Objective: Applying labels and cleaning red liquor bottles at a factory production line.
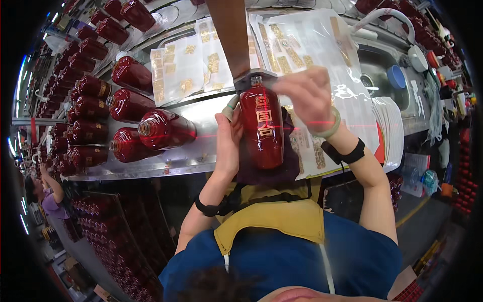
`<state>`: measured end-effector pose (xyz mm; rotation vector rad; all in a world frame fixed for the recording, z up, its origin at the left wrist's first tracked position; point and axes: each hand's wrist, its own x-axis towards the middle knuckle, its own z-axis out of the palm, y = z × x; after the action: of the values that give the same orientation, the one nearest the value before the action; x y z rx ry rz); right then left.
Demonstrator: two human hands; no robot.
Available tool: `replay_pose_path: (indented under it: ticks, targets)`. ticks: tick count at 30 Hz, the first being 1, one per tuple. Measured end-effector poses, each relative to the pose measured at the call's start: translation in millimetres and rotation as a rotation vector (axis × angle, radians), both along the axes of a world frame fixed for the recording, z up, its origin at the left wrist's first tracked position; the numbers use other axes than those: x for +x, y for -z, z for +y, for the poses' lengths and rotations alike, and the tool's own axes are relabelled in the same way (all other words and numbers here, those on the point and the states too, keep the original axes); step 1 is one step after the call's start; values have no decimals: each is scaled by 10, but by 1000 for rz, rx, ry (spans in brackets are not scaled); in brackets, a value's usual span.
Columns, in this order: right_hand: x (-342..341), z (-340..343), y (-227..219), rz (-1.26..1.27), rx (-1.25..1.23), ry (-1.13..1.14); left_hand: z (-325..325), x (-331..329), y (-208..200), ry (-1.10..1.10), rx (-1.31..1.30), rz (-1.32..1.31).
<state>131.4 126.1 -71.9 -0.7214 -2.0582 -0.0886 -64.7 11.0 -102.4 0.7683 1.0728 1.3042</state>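
Note:
A glossy red bottle [262, 131] with gold characters down its front lies in front of me on a dark cloth [291, 143], its clear neck against a dark holder [255, 76]. My left hand [229, 138] closes against the bottle's left side, a pale cover on one fingertip; its other fingers are partly hidden. Above the bottle's right shoulder is my right hand [308, 95], its fingers bent and smeared by motion, so I cannot see whether they hold anything. Sheets with gold stickers [287, 50] spread beyond and to the right. A red laser line crosses the bottle.
Several red bottles [168, 130] lie and stand on the metal table [201, 156] to the left. A brown post [229, 35] rises behind the holder. At right are a stack of white sheets [390, 126] and a sink [375, 60] with a blue bowl [396, 76]. A person [50, 201] works far left.

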Motion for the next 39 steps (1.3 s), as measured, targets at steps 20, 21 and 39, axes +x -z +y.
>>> replay_pose_path:
  ticks: [20,21,39]
  targets:
    - [-389,48,-263,-158,-340,-11,345,126,-243,-33,-15,-89]
    - [-404,62,-270,-157,-341,-12,341,136,-244,-48,-3,-92]
    - [-294,-671,7,396,-848,41,85,130,-1,-2,102,125]
